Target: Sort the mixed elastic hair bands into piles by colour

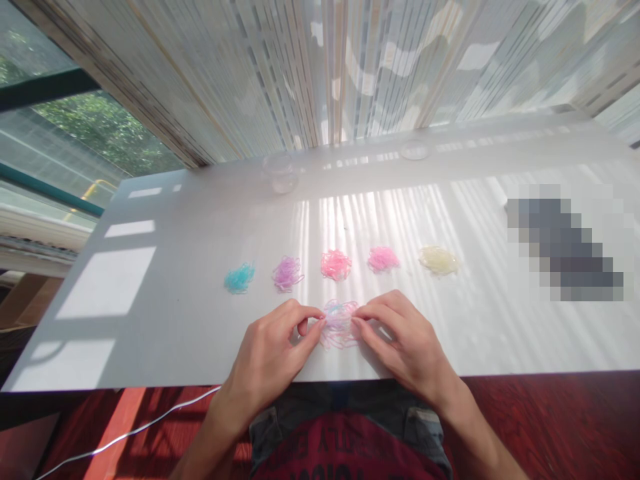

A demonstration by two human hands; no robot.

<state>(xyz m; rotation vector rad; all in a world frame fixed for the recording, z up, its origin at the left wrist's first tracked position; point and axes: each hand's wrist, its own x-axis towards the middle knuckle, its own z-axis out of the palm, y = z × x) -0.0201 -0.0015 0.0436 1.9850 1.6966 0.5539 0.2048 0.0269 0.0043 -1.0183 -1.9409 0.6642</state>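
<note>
Handling: 2 bare hands at 1 mixed pile [340, 327] of thin, pale loops in several tints; pile lies on the white table [170, 340], near its front edge, between the hands.
Left hand [275, 340]: thumb and index brought nearly together at the pile's left edge; cannot tell whether a loop is caught between them.
Right hand [407, 340]: thumb and index likewise nearly closed at the right edge; grasp on a strand cannot be confirmed.
Sorted piles: 5, in a row beyond the hands, left to right: teal pile [240, 277], purple pile [287, 274], coral pile [336, 265], pink pile [383, 259], pale yellow pile [439, 260]. All apart from each other.
Clear items: round container [283, 181] and flat clear disc [415, 150], towards the far edge.
Technique (judgement): pinch 1 strand at a time with the fingertips; steady the heap lightly with the other hand; draw slowly and low, so that crossed loops slip free rather than drag neighbours along. Thin loops may stretch or flick if tugged. Glare washes out pale tints; check colour out of the bright stripes.
Orientation: mixed pile is a flat, loose tangle, no evident front; long axis cannot be told, sides partly covered by fingertips. Nearest strands run mostly left-right; upper ones cross at mixed angles.
</note>
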